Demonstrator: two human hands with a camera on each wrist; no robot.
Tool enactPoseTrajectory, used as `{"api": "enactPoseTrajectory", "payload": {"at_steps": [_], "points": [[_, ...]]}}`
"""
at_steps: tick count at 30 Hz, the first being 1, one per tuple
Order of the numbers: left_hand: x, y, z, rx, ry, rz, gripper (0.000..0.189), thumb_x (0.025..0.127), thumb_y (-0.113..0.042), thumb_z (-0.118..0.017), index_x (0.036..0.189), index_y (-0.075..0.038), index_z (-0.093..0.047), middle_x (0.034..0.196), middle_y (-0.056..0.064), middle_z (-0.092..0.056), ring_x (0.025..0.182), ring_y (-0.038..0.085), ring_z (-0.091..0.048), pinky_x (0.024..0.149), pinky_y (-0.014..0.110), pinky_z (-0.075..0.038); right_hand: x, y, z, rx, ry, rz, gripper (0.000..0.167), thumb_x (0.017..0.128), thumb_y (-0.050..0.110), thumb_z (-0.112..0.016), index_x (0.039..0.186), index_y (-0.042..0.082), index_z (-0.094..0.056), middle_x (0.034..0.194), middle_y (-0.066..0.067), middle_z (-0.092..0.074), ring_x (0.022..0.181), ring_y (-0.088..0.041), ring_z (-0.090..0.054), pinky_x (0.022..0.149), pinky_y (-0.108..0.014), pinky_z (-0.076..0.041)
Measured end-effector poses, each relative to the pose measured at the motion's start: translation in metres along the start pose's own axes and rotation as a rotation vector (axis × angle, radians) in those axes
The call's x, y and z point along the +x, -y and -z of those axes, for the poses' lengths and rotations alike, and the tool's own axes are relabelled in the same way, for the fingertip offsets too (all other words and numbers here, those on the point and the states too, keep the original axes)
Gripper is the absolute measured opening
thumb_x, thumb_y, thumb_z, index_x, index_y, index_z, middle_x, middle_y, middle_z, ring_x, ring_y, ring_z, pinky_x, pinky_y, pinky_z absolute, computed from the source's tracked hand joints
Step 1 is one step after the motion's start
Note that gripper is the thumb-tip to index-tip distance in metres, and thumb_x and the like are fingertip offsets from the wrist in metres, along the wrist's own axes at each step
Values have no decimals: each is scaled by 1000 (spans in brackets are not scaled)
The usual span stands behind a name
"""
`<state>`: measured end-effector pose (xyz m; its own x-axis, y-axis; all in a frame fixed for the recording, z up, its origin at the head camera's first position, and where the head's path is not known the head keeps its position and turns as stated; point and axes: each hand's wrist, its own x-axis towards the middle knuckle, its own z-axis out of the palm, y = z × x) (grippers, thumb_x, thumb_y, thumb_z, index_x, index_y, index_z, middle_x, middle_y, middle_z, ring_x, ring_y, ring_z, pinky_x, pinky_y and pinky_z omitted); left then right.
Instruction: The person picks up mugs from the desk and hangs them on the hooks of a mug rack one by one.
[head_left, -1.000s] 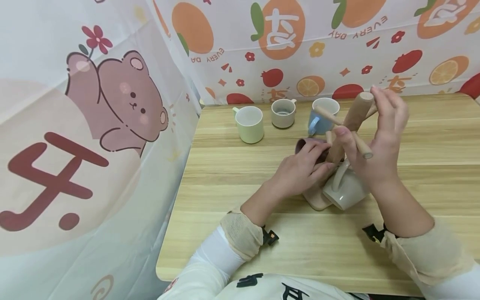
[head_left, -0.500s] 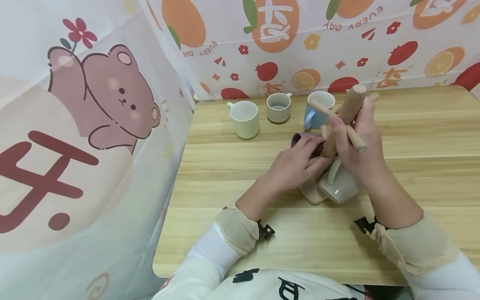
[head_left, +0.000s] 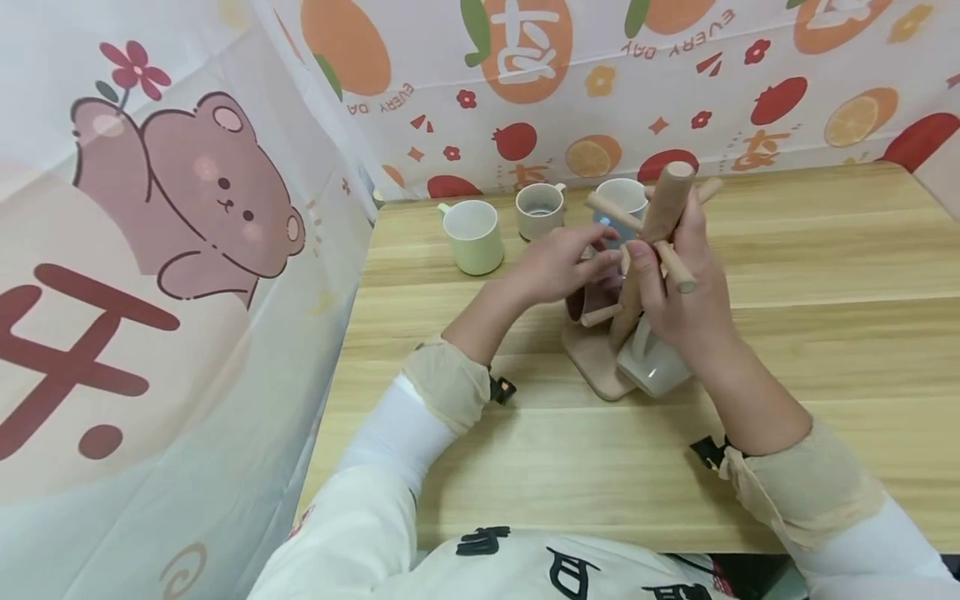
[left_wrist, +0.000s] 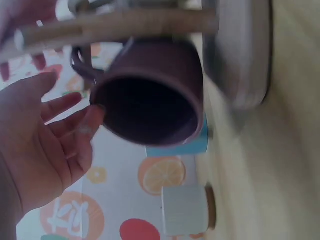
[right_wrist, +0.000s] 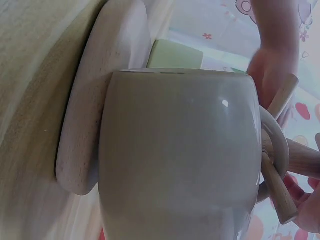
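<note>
A wooden mug rack with several pegs stands on the table, and my right hand grips its post. Low on the rack hangs a purple mug, lying sideways with its mouth facing the left wrist camera. My left hand is beside this mug; in the left wrist view its fingertips are at the rim near the handle, loosely bent and not wrapped around it. A glossy off-white mug hangs by its handle from another peg, tilted over the rack's base, beneath my right hand.
Behind the rack, along the back of the wooden table, stand a pale green mug, a small grey-white cup and a blue mug partly hidden by the pegs. Printed cloth hangs at the back and left.
My right hand has closed around the post, its fingers having been spread before. My left hand has moved up and back from the purple mug, uncovering a lower peg and more of the base.
</note>
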<state>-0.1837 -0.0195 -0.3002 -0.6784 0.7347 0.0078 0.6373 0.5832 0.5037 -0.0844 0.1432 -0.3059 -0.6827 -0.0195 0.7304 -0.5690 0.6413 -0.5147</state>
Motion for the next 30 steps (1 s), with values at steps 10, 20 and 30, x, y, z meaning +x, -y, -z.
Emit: {"api": "enactPoseTrajectory", "payload": {"at_steps": [10, 20, 30], "points": [[66, 7, 17, 306, 40, -25, 34, 102, -36, -49, 131, -19, -58, 130, 2, -57, 120, 19, -52, 101, 32, -41, 1, -7, -6, -8, -3, -1, 67, 101, 41, -48, 152, 8, -20, 130, -13, -58, 84, -25, -59, 66, -39, -46], [134, 42, -4, 450, 286, 196, 67, 102, -50, -33, 159, -28, -4, 164, 9, 14, 150, 32, 16, 122, 50, -5, 5, -10, -9, -90, 36, 58, 70, 102, 44, -44, 152, 1, -18, 131, -18, -55, 88, -30, -62, 62, -46, -51], [174, 85, -47, 585, 350, 73, 66, 103, -43, -33, 159, -20, -9, 166, 5, -3, 152, 33, 10, 120, 53, 8, -4, -11, -10, -75, 24, 18, 70, 102, 44, -45, 152, 2, -19, 137, -19, -53, 100, -32, -63, 68, -51, -51]]}}
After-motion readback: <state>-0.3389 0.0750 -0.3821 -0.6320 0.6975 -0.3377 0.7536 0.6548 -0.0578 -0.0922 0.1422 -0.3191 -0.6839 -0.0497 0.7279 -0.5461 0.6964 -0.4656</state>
